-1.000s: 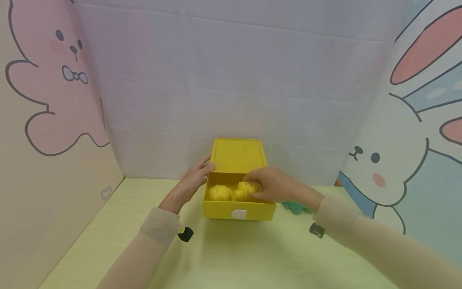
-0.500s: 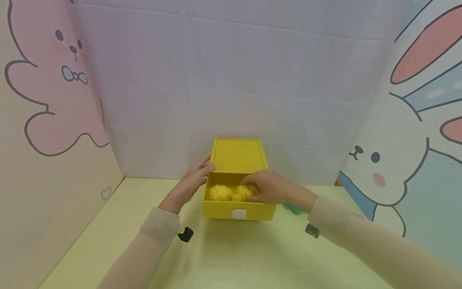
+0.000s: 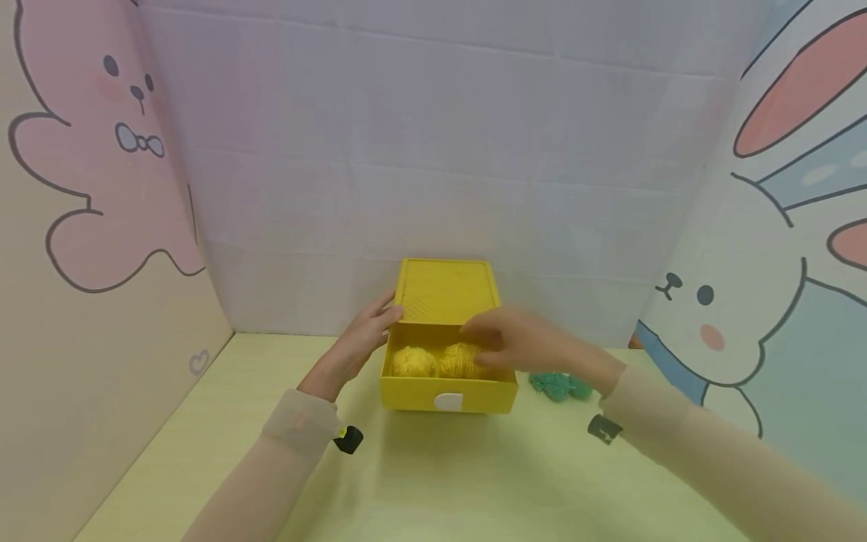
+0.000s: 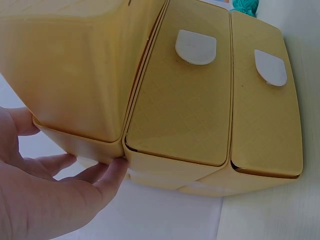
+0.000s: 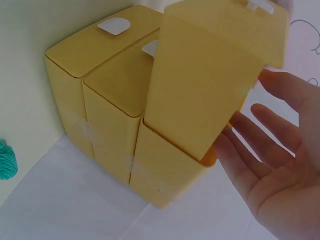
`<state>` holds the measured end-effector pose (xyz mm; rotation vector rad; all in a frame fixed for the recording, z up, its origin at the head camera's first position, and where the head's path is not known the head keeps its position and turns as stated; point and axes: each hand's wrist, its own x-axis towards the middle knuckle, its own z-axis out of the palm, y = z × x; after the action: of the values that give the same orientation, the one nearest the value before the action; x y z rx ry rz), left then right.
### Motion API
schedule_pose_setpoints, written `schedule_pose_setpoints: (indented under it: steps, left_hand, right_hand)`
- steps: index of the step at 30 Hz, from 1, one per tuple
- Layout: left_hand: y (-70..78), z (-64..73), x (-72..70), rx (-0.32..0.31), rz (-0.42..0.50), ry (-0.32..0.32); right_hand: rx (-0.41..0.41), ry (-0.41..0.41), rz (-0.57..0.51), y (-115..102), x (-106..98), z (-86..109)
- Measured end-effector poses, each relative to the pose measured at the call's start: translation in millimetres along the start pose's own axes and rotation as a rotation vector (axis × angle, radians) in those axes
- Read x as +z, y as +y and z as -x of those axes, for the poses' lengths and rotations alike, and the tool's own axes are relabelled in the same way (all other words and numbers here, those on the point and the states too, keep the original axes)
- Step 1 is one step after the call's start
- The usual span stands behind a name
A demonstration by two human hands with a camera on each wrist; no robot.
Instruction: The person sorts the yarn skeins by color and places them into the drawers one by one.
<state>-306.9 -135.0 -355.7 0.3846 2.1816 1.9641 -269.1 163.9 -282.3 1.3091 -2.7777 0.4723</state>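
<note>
A yellow drawer unit (image 3: 447, 290) stands against the back wall, its top drawer (image 3: 413, 394) pulled out. Two balls of yellow yarn lie in that drawer: a left ball (image 3: 414, 362) and a right ball (image 3: 458, 362) that the right fingers partly cover. With fairly straight fingers, my left hand (image 3: 362, 339) rests against the unit's left side. My right hand (image 3: 520, 345) hovers at the drawer's right side, fingers loosely bent beside the right ball; light contact there cannot be told. In the right wrist view the right hand (image 5: 285, 175) shows nothing in its palm.
Teal yarn (image 3: 558, 385) lies on the pale table (image 3: 433, 482) to the right of the unit. Below the open drawer, two shut drawers with white tabs show in the left wrist view, including the middle drawer (image 4: 180, 95). Printed cloth walls enclose the back and sides.
My right hand dipped onto the right yarn ball, then rose and drew slightly right, uncovering more of the ball and the teal yarn. My left hand has stayed in place.
</note>
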Motion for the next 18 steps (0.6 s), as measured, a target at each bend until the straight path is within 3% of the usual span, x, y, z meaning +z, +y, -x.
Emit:
schedule_pose_setpoints:
  steps: [8,14,18]
  left_hand:
    - [-0.5,-0.3,0.0,-0.011,-0.003,0.004]
    - [-0.2,-0.5,0.5,-0.015,-0.005,0.01]
    - [0.1,-0.7,0.7,-0.01,-0.005,0.011]
  right_hand:
    - [0.06,0.127,-0.122,10,-14,20.7]
    - [0.144,0.229,-0.143,18,-6,42.1]
    - [0.2,0.24,-0.167,23,2,58.2]
